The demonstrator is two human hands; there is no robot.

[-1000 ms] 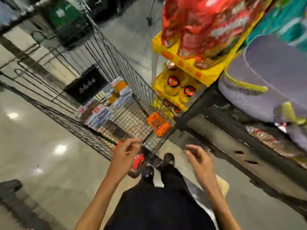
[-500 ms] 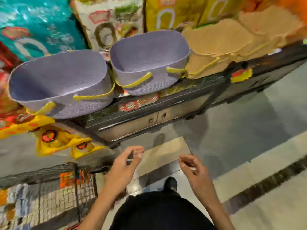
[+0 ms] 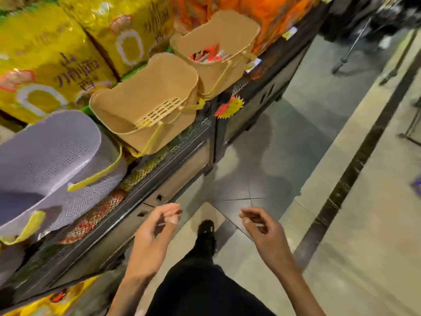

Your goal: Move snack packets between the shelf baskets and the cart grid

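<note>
Three baskets stand on the dark shelf (image 3: pixel 173 160). A lilac basket (image 3: pixel 45 160) with yellow handles is at the left and looks empty. Beside it, the near tan basket (image 3: pixel 148 96) shows no packets inside. Red snack packets (image 3: pixel 207 55) lie in the far tan basket (image 3: pixel 230 33). My left hand (image 3: pixel 155 233) hovers below the shelf edge, fingers loosely curled, holding nothing. Level with it and to the right, my right hand (image 3: pixel 262 229) is also empty with fingers apart. The cart is out of view.
Large yellow bags (image 3: pixel 57 55) and orange bags (image 3: pixel 273 10) fill the shelf behind the baskets. A red and yellow star tag (image 3: pixel 229 107) hangs on the shelf front. My dark trousers and shoe (image 3: pixel 206 233) are below. A tiled aisle (image 3: pixel 341 179) stretches right.
My view has swung right, from the cart to the lilac baskets and on to the tan baskets. Both hands stay empty in front of me.
</note>
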